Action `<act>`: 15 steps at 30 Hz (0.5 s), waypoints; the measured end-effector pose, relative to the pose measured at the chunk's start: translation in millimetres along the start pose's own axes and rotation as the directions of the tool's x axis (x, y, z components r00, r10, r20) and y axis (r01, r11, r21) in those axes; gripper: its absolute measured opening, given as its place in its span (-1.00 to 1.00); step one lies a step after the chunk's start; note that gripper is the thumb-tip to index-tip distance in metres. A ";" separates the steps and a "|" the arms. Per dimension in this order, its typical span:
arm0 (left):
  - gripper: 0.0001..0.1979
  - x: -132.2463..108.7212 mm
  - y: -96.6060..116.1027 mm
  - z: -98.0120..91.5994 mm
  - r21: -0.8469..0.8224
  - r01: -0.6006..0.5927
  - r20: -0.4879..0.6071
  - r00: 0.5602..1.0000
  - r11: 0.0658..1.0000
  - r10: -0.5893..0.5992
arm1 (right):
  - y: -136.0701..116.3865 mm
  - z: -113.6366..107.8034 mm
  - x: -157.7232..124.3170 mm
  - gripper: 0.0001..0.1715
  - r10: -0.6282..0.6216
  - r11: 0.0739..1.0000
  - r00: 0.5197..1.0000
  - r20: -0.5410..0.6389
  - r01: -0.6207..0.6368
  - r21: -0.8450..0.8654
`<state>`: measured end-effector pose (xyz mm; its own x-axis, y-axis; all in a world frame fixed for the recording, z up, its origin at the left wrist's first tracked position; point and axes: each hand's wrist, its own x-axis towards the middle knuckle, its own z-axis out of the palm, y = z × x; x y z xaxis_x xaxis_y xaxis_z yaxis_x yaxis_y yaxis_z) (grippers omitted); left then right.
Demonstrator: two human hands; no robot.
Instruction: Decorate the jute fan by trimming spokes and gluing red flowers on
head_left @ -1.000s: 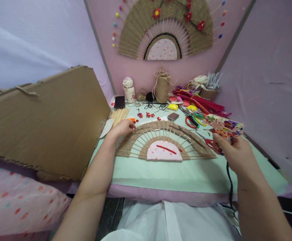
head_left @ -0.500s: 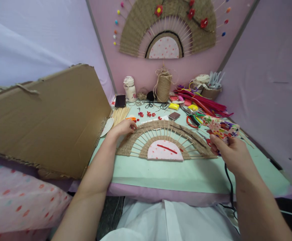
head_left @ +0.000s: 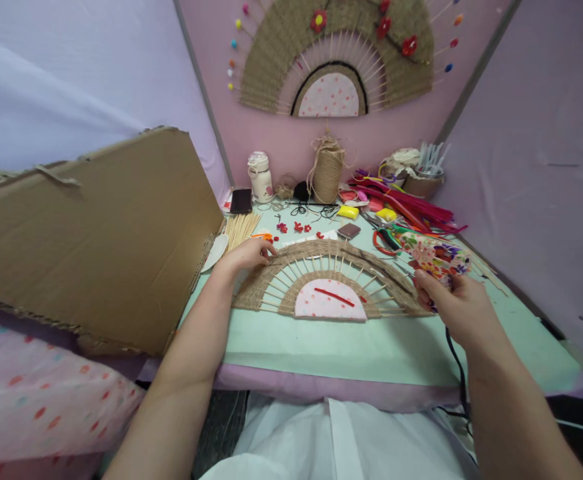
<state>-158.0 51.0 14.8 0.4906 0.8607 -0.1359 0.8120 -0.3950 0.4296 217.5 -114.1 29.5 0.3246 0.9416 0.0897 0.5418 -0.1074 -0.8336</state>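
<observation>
One big brown cardboard sheet [head_left: 96,247] stands left of the tan woven fan with pale wooden ribs [head_left: 332,274], which lies on the mint-green tabletop [head_left: 291,347] between the person's hands. Beyond the fan's left shoulder is a bundle of thin pale wooden sticks [head_left: 241,229]. At that shoulder rests the left hand [head_left: 249,255], its fingers loosely curled; whether they pinch the weave cannot be told. Small red flowers [head_left: 299,227] lie just past the fan's top edge, and a slim straight red strip [head_left: 334,297] lies across its pink-and-white spotted half-disc [head_left: 316,305]. Near the fan's right side, the right hand [head_left: 454,303] is closed around a floral-patterned tool [head_left: 434,257] with a black cord [head_left: 455,357], likely a glue gun. The step in hand seems to be steadying the fan with the tool ready; the next move calls for a chosen spot and careful aim.
</observation>
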 end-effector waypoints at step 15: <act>-0.72 -13.9 3.7 -15.3 -0.098 0.075 -0.206 0.974 0.992 -0.093 | 21.9 -0.1 6.7 -0.52 0.001 0.999 1.000 0.000 -0.001 0.045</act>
<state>-166.7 42.5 31.9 0.3370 0.9414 0.0110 0.8116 -0.2964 0.5035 231.6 -110.2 11.9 0.3255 0.9414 0.0887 0.5058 -0.0940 -0.8575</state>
